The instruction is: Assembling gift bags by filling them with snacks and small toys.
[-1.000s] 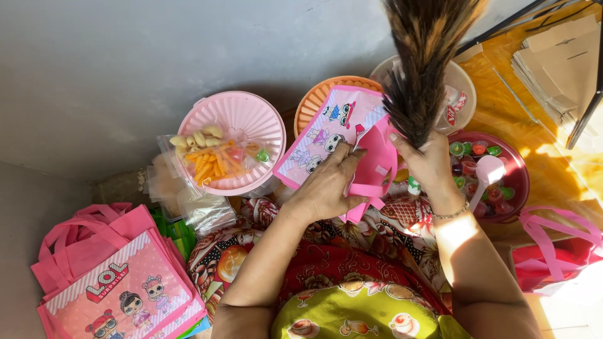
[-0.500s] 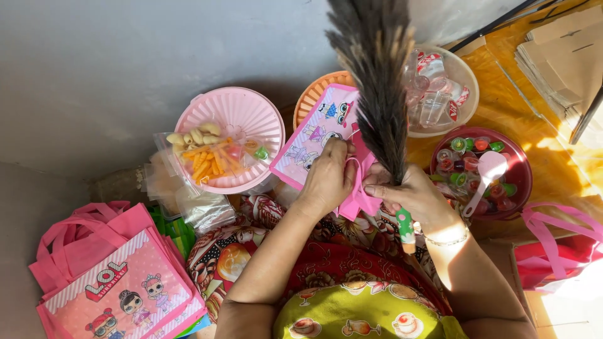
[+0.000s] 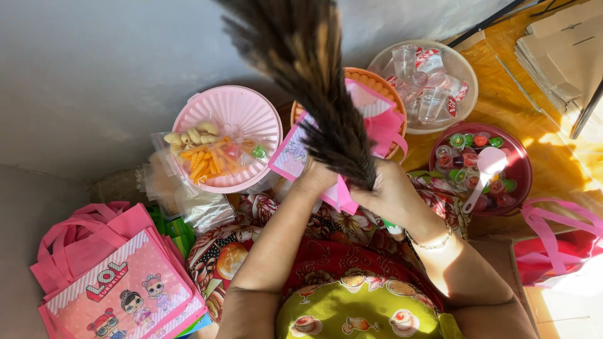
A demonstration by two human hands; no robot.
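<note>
Both hands, left [image 3: 316, 179] and right [image 3: 391, 196], pinching the lower edge of a pink gift bag [image 3: 352, 141] with cartoon print, grip closed on its rim over the lap; bag leans against an orange ribbed bowl [image 3: 375, 80], between a pink ribbed plate [image 3: 248, 113] carrying a clear snack packet [image 3: 207, 154] and a dark red bowl [image 3: 518, 160] of jelly cups. Risk, as judged: a hanging lock of dark hair [image 3: 314, 69] screens the bag mouth, so the bag may slip or tip unseen; an elbow may nudge the red bowl, spilling the cups.
</note>
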